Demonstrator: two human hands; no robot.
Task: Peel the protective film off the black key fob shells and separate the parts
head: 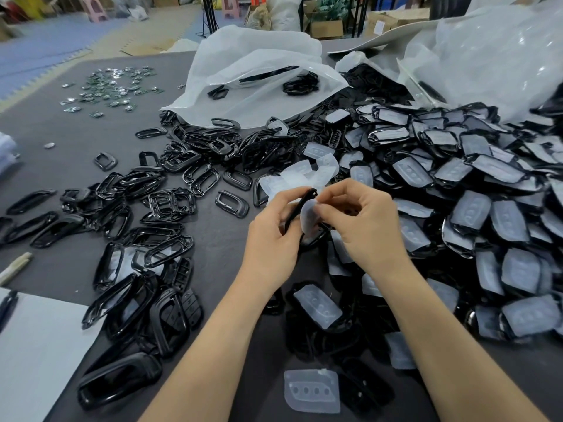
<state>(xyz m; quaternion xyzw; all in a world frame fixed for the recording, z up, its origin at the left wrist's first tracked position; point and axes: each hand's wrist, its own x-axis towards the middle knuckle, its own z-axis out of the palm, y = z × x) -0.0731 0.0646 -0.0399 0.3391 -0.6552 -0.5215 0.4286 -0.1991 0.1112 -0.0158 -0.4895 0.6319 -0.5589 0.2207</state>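
Black glossy shells [170, 205] — milky-white film [309, 216] — on grey table [76, 141].

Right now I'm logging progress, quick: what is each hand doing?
Left hand: grips the black key fob shell.
Right hand: pinches the protective film.

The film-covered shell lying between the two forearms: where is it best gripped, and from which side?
Probably from above, pinching the film-covered shell across its long edges: it lies flat, film up, and other black parts crowd around it, so a sideways approach looks blocked.
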